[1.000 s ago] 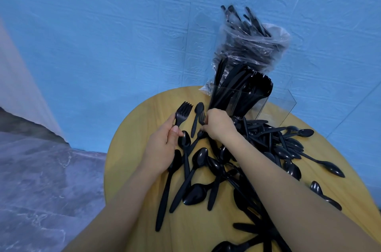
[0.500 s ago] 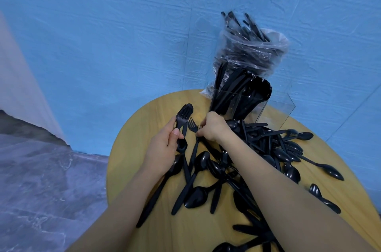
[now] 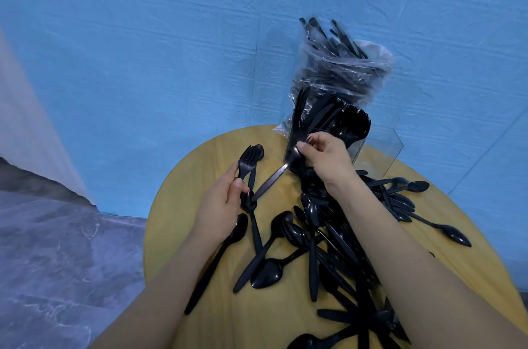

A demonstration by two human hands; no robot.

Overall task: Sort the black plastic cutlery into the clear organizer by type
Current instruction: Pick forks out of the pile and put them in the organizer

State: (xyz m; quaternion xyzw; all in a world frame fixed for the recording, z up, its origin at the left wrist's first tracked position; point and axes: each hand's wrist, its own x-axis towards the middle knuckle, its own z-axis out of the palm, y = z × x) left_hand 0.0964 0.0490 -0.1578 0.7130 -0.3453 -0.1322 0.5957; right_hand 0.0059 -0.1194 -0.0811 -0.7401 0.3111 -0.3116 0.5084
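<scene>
My left hand [image 3: 221,206] grips a small bundle of black cutlery, with a fork head [image 3: 246,161] and a spoon head [image 3: 259,151] sticking up past my thumb. At the near left corner of the clear organizer [image 3: 384,146], my right hand [image 3: 327,156] pinches a black fork [image 3: 271,180] by its head end, and the handle slants down-left toward my left hand. Forks and knives [image 3: 331,120] stand upright in the organizer's left part. A loose pile of black spoons [image 3: 311,231] covers the middle and right of the round wooden table [image 3: 183,186].
A clear plastic bag [image 3: 345,74] stuffed with more black cutlery leans on the blue wall behind the organizer. The table's edge curves close on the left, with grey floor below. Stray spoons [image 3: 454,234] lie toward the right rim.
My right hand lifted a fork off the pile and carried it up and right to the organizer. My left hand stayed in place holding its bundle.
</scene>
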